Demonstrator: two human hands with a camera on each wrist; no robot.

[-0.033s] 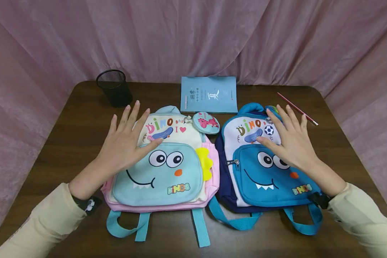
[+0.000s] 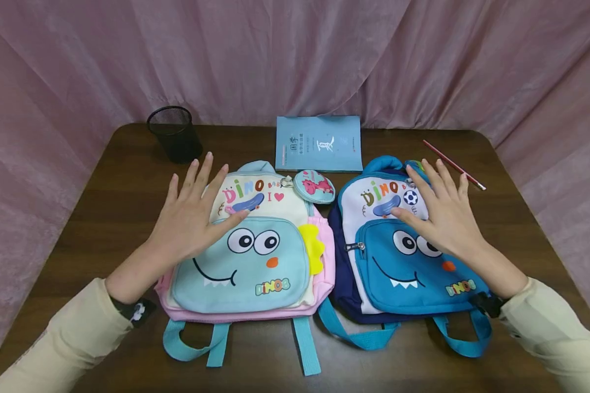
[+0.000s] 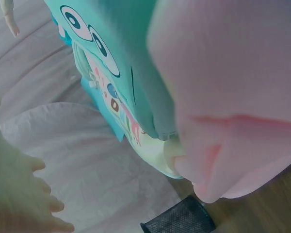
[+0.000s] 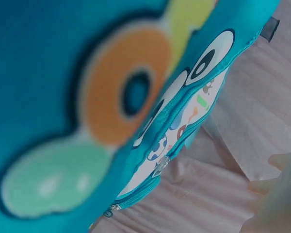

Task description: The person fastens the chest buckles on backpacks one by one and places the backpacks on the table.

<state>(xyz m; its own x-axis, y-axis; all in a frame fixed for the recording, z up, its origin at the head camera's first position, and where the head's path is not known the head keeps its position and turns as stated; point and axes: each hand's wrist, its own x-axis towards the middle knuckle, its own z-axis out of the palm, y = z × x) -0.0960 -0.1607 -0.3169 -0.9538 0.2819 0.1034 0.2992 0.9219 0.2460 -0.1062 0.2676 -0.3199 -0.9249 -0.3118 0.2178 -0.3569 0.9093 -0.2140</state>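
Observation:
Two small dinosaur backpacks lie side by side on a dark wooden table (image 2: 103,218). On the left is a pink and pale-blue backpack (image 2: 246,267) with a round pink-dinosaur pouch (image 2: 314,186) clipped near its top. My left hand (image 2: 192,213) hovers over its left side, fingers spread, holding nothing. The right one is a blue and navy backpack (image 2: 398,278) with a zipped front pocket. Over its upper right part my right hand (image 2: 444,218) is held with fingers spread, also holding nothing. Both wrist views show the hands apart from the bags, the left hand (image 3: 24,179) and the right hand (image 4: 276,199).
A light-blue book (image 2: 318,143) lies at the back middle. A black mesh pen holder (image 2: 174,135) stands at the back left, and a red pencil (image 2: 453,164) lies at the back right. Straps (image 2: 306,346) stretch toward the front edge. Pink curtain (image 2: 295,60) hangs behind the table.

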